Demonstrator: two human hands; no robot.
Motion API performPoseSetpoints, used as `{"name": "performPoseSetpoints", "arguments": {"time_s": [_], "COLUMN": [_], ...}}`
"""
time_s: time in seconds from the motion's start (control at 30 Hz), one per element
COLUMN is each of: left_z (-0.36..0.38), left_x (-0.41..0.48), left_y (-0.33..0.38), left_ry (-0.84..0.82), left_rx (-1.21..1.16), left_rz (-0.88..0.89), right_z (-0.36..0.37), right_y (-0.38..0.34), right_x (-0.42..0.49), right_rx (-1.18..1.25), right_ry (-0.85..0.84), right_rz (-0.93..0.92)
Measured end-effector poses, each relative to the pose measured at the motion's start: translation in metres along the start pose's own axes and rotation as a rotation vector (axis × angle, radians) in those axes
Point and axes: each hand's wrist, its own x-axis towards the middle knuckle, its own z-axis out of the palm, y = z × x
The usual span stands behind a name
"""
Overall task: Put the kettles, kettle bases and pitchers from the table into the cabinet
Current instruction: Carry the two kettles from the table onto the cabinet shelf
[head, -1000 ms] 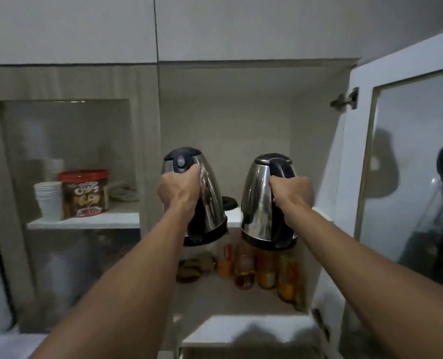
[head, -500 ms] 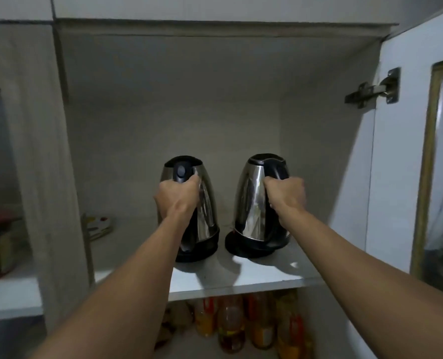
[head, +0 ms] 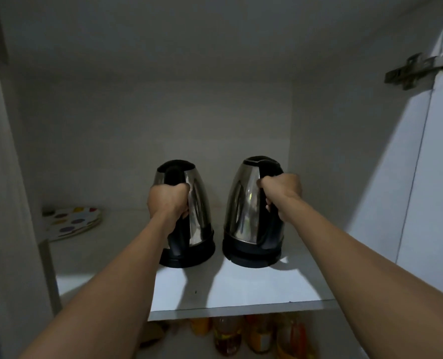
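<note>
Each hand is wrapped tight around a kettle handle: left hand (head: 169,200) on the left kettle (head: 198,213), right hand (head: 282,193) on the right kettle (head: 243,206). Both kettles sit upright on the shelf (head: 241,288), just beside each other.

Home kitchen: white laminate wall cabinet (head: 241,304) with metal door hinge (head: 419,69), two stainless-steel electric kettles with black handles (head: 197,211) (head: 243,203), polka-dot plates (head: 72,222) at left, bottles of amber liquid (head: 228,338) on shelf below.

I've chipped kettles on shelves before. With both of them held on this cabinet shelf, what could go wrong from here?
The left kettle and right kettle stand close together, so they may knock if either shifts. Both sit toward the front of the shelf, so a hand pulling back might drag one off the edge.
</note>
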Motion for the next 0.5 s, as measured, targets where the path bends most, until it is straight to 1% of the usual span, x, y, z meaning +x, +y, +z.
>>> {"name": "performPoseSetpoints", "arguments": {"time_s": [0.1, 0.37, 0.43, 0.5], "left_z": [-0.001, -0.003, -0.001, 0.0], "left_x": [-0.006, -0.016, -0.015, -0.021], "left_y": [0.0, -0.002, -0.006, -0.014], "left_ry": [0.017, 0.047, 0.08, 0.153], "left_rx": [0.02, 0.067, 0.067, 0.137], "left_rz": [0.016, 0.038, 0.049, 0.085], "right_z": [0.008, 0.013, 0.014, 0.014], "right_y": [0.01, 0.011, 0.014, 0.021], "right_x": [-0.011, -0.021, -0.024, -0.029], "right_rx": [-0.059, -0.099, -0.131, -0.148], "right_ry": [-0.042, 0.047, 0.078, 0.101], "right_rz": [-0.031, -0.094, -0.113, -0.15]}}
